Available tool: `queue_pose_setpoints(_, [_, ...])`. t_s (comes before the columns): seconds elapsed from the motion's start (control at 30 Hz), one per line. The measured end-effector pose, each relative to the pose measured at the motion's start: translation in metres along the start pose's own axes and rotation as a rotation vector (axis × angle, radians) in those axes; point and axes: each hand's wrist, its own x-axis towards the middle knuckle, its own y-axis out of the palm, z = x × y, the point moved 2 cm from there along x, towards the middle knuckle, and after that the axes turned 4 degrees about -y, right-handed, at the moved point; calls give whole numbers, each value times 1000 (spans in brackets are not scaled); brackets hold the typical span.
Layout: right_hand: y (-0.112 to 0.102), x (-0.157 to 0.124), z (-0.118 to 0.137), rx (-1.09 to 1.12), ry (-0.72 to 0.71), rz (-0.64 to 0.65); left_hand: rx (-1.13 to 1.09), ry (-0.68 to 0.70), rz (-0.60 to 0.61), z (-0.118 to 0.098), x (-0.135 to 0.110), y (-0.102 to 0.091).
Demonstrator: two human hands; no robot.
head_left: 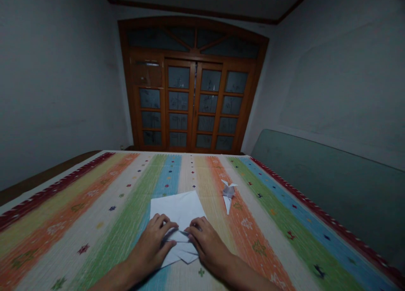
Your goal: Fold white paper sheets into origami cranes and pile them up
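A white sheet of paper (177,206), partly folded, lies on the striped tablecloth in front of me. Its near part shows several creased flaps and pointed corners. My left hand (155,240) grips the paper's left side, thumb below and fingers above a raised fold. On the opposite side, my right hand (205,242) pinches the same fold with its fingers curled. The fingertips of both hands come close together at the middle, and they hide part of the fold. Beyond my right hand rests a small folded paper figure (228,194) with pointed ends, touched by neither hand.
The striped tablecloth (126,206) covers the table, with a dark wooden edge (47,173) showing at the left. A pale green panel (316,177), perhaps a seat back, stands along the right wall. Wooden doors with glass panes (194,101) are at the far end.
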Motion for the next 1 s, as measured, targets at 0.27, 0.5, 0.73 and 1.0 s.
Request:
queue_pose_setpoints(0.27, [1,1,-14,156,138,-151,-97,-30,79,-2,1,-1])
queue_pose_setpoints(0.5, [2,-1,-13,109,121,-124,-177,-6,108,-2,2,1])
queue_pose_setpoints(0.73, [5,-3,-9,-45,-2,-77,-125,97,73,-1,0,2])
queue_pose_setpoints(1.0, [5,-4,-14,48,44,-106,27,277,-1,-4,-3,2])
